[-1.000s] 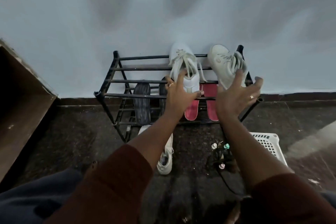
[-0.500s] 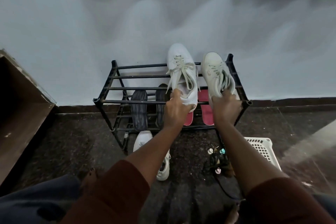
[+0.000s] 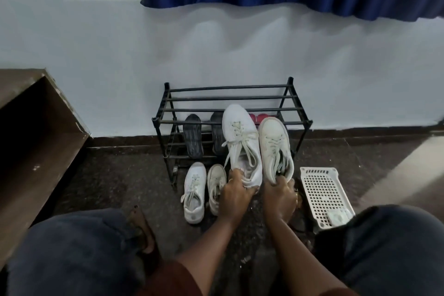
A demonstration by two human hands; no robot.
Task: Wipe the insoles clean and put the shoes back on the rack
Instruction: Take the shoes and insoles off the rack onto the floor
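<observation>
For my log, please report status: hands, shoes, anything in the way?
Left hand grips white shoe by heel; right hand grips cream shoe by heel. Both held in front of rack. Nothing seen blocking.

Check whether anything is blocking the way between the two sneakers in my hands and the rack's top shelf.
Nothing visible does. The left hand and right hand grip the white sneaker and cream sneaker just before the rack, whose top bars show nothing on them. The dark insoles and pink insoles lie on the lower shelf.
</observation>
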